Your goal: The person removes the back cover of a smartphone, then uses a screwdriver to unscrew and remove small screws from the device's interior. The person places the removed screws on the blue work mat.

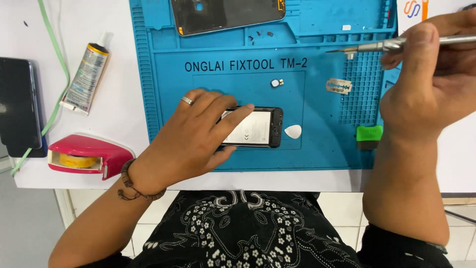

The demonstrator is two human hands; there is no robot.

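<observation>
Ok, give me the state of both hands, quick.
Left hand: open, fingers resting on the opened phone, pinning it to the blue mat.
Right hand: closed on a screwdriver.

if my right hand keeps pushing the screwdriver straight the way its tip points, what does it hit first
The right hand aims the screwdriver leftward, above the blue mat. The line looks free until the small loose parts below the phone back cover, though height is unclear.

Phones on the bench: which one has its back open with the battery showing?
The phone on the blue mat, under the left hand. Its white battery shows. The dark phone at the far left lies closed, off the mat.
</observation>
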